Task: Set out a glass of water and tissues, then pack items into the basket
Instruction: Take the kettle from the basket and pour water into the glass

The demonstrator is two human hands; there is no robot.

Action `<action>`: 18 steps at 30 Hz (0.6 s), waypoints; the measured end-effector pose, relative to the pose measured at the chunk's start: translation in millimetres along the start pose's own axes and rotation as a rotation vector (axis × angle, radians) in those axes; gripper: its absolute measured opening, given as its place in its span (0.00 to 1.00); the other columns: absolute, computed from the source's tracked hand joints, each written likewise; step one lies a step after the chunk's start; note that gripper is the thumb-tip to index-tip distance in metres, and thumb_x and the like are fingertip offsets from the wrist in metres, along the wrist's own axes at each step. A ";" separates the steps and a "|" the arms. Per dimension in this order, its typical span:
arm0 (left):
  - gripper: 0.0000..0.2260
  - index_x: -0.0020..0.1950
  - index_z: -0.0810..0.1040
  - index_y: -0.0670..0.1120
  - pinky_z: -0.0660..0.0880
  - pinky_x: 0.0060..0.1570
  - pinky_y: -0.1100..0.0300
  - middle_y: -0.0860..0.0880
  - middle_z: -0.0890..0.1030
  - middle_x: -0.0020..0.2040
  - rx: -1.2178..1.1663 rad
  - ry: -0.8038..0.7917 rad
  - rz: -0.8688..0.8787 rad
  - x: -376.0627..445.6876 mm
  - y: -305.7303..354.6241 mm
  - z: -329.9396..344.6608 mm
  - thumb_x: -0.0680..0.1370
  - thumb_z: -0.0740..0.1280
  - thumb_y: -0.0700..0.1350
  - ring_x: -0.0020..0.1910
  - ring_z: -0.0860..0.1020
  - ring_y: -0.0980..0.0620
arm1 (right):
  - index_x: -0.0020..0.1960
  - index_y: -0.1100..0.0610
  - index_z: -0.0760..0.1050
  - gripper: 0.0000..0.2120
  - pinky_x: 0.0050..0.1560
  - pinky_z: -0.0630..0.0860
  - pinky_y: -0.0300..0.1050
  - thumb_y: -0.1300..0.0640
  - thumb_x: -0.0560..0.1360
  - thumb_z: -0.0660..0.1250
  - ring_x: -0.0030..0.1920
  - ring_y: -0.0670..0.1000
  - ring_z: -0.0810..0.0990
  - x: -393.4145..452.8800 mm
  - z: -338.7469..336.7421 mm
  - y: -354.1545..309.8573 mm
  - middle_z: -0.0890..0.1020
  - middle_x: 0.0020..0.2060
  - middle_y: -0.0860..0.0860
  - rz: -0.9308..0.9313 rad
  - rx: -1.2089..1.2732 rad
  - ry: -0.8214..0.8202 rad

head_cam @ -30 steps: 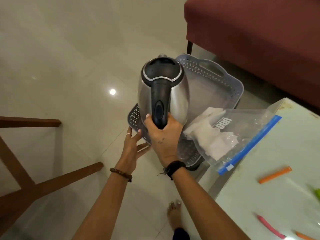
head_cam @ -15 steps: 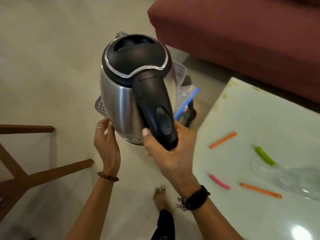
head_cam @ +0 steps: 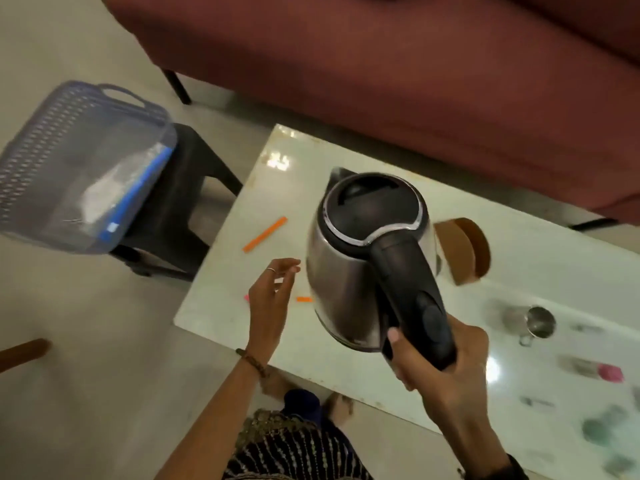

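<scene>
Head view: the right hand (head_cam: 440, 372) has its grip clamped around the black handle of a stainless-steel electric kettle (head_cam: 367, 258), thumb along the left side of the handle and the fingers wrapped under it. The kettle hangs in the air above the white table (head_cam: 346, 362), upright with a slight tilt, its black lid closed and the spout pointing away from the person. The left hand (head_cam: 270, 303) is just beside the kettle's left wall, not touching it, fingers loosely spread and curled, holding nothing; a ring sits on one finger and a bead bracelet on the wrist.

The blue perforated basket (head_cam: 45, 150) rests on a dark stool (head_cam: 180, 202) to the left of the table, well apart from the kettle. Inside it lies a clear zip bag (head_cam: 117, 192) with a blue seal and something white in it.

On the table, an orange strip (head_cam: 265, 234) lies near the left edge, a brown cardboard piece (head_cam: 464, 251) stands behind the kettle, and a steel mug (head_cam: 533, 323) lies on its side to the right.
</scene>
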State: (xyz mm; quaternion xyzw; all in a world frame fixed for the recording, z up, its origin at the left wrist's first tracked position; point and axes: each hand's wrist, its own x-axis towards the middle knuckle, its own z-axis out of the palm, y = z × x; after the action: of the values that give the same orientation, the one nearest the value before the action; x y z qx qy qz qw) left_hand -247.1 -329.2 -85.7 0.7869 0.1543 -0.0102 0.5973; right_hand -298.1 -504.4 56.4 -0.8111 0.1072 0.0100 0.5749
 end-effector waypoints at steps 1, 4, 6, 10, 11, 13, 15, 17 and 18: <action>0.08 0.48 0.77 0.52 0.70 0.42 0.75 0.54 0.81 0.45 0.001 -0.058 -0.008 -1.5 -2.7 13.7 0.78 0.63 0.40 0.44 0.77 0.66 | 0.23 0.45 0.72 0.09 0.21 0.68 0.42 0.44 0.60 0.67 0.18 0.51 0.70 -3.7 -13.4 7.8 0.73 0.17 0.50 0.032 -0.023 0.009; 0.10 0.57 0.75 0.48 0.71 0.47 0.63 0.51 0.78 0.54 0.093 -0.211 -0.027 0.5 -16.7 45.0 0.76 0.66 0.41 0.52 0.75 0.54 | 0.24 0.43 0.73 0.07 0.22 0.66 0.36 0.44 0.60 0.66 0.18 0.45 0.69 -11.8 -40.5 28.4 0.73 0.17 0.47 0.109 -0.047 0.009; 0.20 0.64 0.71 0.45 0.70 0.53 0.59 0.49 0.75 0.61 0.178 -0.297 -0.044 5.7 -23.9 61.7 0.74 0.69 0.41 0.58 0.73 0.49 | 0.24 0.42 0.73 0.07 0.21 0.65 0.33 0.46 0.60 0.66 0.17 0.45 0.69 -13.7 -53.9 40.8 0.72 0.16 0.46 0.149 -0.041 0.007; 0.38 0.73 0.59 0.41 0.61 0.67 0.59 0.42 0.65 0.72 0.313 -0.459 0.004 18.8 -31.6 91.7 0.68 0.75 0.42 0.68 0.66 0.45 | 0.24 0.44 0.73 0.08 0.20 0.65 0.33 0.47 0.61 0.66 0.15 0.45 0.68 -20.5 -71.4 60.9 0.71 0.15 0.46 0.238 -0.018 0.002; 0.40 0.73 0.57 0.41 0.58 0.67 0.62 0.42 0.63 0.73 0.328 -0.489 0.024 22.5 -32.1 99.6 0.68 0.75 0.42 0.70 0.64 0.45 | 0.24 0.45 0.73 0.08 0.19 0.65 0.34 0.47 0.61 0.66 0.15 0.45 0.68 -21.5 -74.4 66.0 0.71 0.15 0.47 0.268 -0.016 0.000; 0.42 0.74 0.55 0.40 0.55 0.68 0.64 0.42 0.61 0.74 0.366 -0.522 0.050 31.9 -32.7 113.1 0.67 0.76 0.42 0.73 0.61 0.46 | 0.25 0.46 0.74 0.07 0.19 0.66 0.35 0.47 0.61 0.67 0.15 0.45 0.68 -21.4 -76.6 73.6 0.72 0.15 0.48 0.319 -0.044 -0.012; 0.43 0.74 0.53 0.39 0.55 0.71 0.61 0.42 0.58 0.76 0.421 -0.544 0.059 39.4 -34.2 123.1 0.68 0.75 0.43 0.75 0.58 0.46 | 0.25 0.46 0.74 0.08 0.19 0.66 0.35 0.50 0.62 0.67 0.16 0.44 0.69 -19.2 -75.7 80.4 0.72 0.16 0.48 0.344 -0.095 -0.051; 0.42 0.75 0.53 0.40 0.55 0.70 0.62 0.43 0.58 0.76 0.455 -0.541 0.070 43.4 -35.9 127.1 0.69 0.74 0.44 0.74 0.59 0.48 | 0.25 0.47 0.72 0.09 0.19 0.66 0.36 0.50 0.63 0.67 0.16 0.43 0.68 -15.1 -73.3 86.2 0.72 0.16 0.48 0.361 -0.144 -0.095; 0.41 0.75 0.54 0.41 0.56 0.68 0.64 0.44 0.60 0.75 0.457 -0.527 0.071 44.3 -36.5 127.1 0.69 0.74 0.45 0.74 0.60 0.48 | 0.25 0.48 0.72 0.09 0.19 0.66 0.36 0.49 0.63 0.67 0.17 0.43 0.68 -12.2 -72.1 87.8 0.72 0.16 0.47 0.371 -0.162 -0.113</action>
State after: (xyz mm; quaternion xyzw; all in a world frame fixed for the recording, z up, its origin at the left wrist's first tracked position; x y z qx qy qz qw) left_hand -192.9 -430.2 -165.2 0.8755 -0.0389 -0.2262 0.4251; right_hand -334.1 -597.6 0.9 -0.8191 0.2213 0.1697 0.5013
